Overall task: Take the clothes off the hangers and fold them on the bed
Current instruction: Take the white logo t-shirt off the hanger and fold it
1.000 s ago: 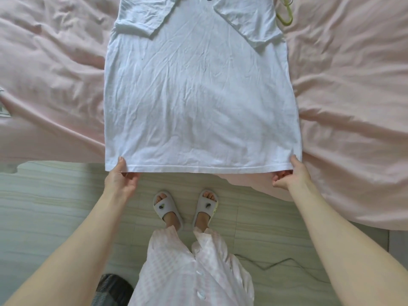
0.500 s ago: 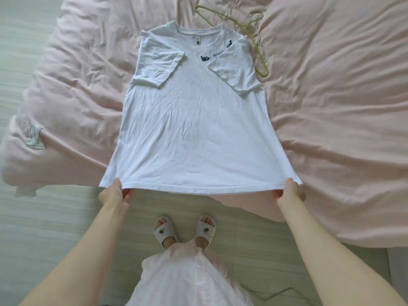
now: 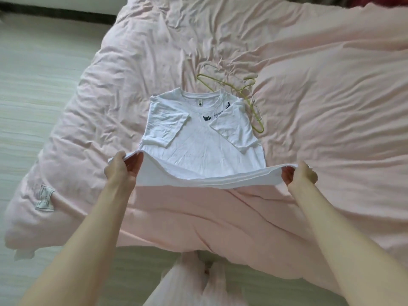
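A white T-shirt (image 3: 198, 146) lies on the pink bed (image 3: 320, 107), collar away from me, both sleeves folded in over the chest. Its bottom hem is lifted off the bed and carried toward the collar. My left hand (image 3: 120, 171) pinches the hem's left corner. At the hem's right corner, my right hand (image 3: 301, 180) holds the fabric the same way. The underside of the raised hem faces me. Empty yellow-green wire hangers (image 3: 247, 93) lie on the bed just beyond the shirt's right shoulder.
The rumpled pink duvet hangs over the bed's near edge, with a white care label (image 3: 45, 197) at its left corner. Pale wood-look floor (image 3: 33, 96) runs along the left side and in front. My pink checked clothing (image 3: 189, 283) shows at the bottom.
Both hands lifted the shirt's bottom hem from the bed's near edge and carried it up and forward over the shirt. The view tilted up, showing more of the bed.
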`<state>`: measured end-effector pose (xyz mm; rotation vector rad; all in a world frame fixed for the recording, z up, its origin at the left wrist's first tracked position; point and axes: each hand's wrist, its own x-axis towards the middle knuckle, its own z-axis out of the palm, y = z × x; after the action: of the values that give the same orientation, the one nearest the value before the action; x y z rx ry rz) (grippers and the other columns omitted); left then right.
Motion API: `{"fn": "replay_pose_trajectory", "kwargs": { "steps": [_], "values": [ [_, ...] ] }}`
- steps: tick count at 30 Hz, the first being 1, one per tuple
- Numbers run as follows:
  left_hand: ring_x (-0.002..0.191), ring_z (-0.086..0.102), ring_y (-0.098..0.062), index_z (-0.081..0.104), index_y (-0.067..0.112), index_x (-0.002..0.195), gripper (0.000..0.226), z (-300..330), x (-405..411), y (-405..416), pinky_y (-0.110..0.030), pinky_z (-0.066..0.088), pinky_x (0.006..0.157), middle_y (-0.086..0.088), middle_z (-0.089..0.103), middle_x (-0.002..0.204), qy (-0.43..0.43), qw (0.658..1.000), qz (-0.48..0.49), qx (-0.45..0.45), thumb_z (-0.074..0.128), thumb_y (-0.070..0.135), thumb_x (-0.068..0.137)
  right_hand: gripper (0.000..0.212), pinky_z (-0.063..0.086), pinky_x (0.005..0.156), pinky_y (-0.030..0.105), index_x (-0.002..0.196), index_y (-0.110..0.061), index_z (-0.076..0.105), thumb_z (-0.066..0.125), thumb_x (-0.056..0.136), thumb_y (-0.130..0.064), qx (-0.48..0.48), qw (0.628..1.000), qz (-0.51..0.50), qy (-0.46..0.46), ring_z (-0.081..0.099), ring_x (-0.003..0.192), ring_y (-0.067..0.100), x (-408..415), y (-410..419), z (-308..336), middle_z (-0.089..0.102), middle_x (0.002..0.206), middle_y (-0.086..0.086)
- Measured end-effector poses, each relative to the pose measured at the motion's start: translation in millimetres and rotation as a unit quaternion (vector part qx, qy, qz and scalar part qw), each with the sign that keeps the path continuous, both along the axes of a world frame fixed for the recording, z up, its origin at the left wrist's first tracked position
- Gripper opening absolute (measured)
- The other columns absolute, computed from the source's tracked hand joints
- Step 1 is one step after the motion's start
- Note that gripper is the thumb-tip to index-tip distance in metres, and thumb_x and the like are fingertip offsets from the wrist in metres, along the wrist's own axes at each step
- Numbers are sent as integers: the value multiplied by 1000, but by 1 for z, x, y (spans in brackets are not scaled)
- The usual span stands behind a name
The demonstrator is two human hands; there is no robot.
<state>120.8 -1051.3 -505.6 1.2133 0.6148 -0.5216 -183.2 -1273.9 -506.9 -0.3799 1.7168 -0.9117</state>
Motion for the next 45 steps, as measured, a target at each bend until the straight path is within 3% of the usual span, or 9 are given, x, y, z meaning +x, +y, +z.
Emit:
{"fn": "replay_pose_trajectory", "kwargs": {
  "steps": [2,6,11,15,22,33,38,42,45],
  "values": [
    [67,60,-28,51,0,95,10,-1,31,-27,-37,59,58,-19,55,81,6,999,4,-33,55,-1,87,21,47,40,20,72,-8,44,41,92,-13,-12,1000,-9,-4,50,28,7,23,-27,5,51,31,-1],
    [63,62,-29,49,-2,102,15,-13,77,-62,-37,59,60,-21,58,77,33,999,-16,-39,51,-1,87,24,48,40,19,74,-3,46,39,95,-12,-14,999,-30,-29,55,34,11,53,-67,2,54,34,1],
    [64,64,-28,49,-3,111,24,-33,124,-102,-29,55,48,-21,59,84,47,997,-18,-53,51,0,88,13,51,45,21,88,4,49,37,92,2,-20,996,-50,-64,59,41,15,101,-115,-11,57,68,11],
    [63,66,-27,49,-4,110,21,-50,148,-129,-30,56,50,-20,61,82,54,997,-4,-62,51,2,90,17,52,48,21,78,0,48,42,93,1,-21,995,-55,-86,59,59,19,128,-150,-21,56,73,10],
    [57,69,-27,50,-6,113,24,-73,185,-164,-31,57,52,-21,64,83,61,996,17,-58,53,2,90,16,51,46,19,77,-3,49,50,92,0,-10,996,-36,-84,59,63,19,161,-202,-46,56,75,10],
    [63,71,-27,52,-6,115,25,-128,242,-217,-29,57,55,-20,67,77,58,998,11,-31,53,1,90,19,50,48,18,74,-2,47,45,92,4,10,997,-4,-75,58,59,18,223,-273,-97,53,72,9],
    [65,71,-20,56,2,93,13,-146,256,-239,-28,58,60,-8,70,68,30,998,-57,11,50,13,95,17,54,55,21,79,-4,47,50,95,-7,-7,995,1,-95,62,61,19,242,-294,-127,57,74,11],
    [69,61,-11,57,17,88,11,-160,239,-245,-28,51,66,4,61,79,-49,969,-204,129,49,21,94,14,50,55,24,88,-10,48,50,95,-21,-23,994,93,-49,59,61,16,252,-287,-150,60,77,8],
    [102,60,-19,57,14,119,28,-173,210,-244,-32,44,93,-8,63,113,-210,874,-339,279,46,18,94,11,46,59,25,86,-17,53,49,93,-24,-91,961,246,88,57,61,11,260,-259,-166,62,76,4]
  ]
}}
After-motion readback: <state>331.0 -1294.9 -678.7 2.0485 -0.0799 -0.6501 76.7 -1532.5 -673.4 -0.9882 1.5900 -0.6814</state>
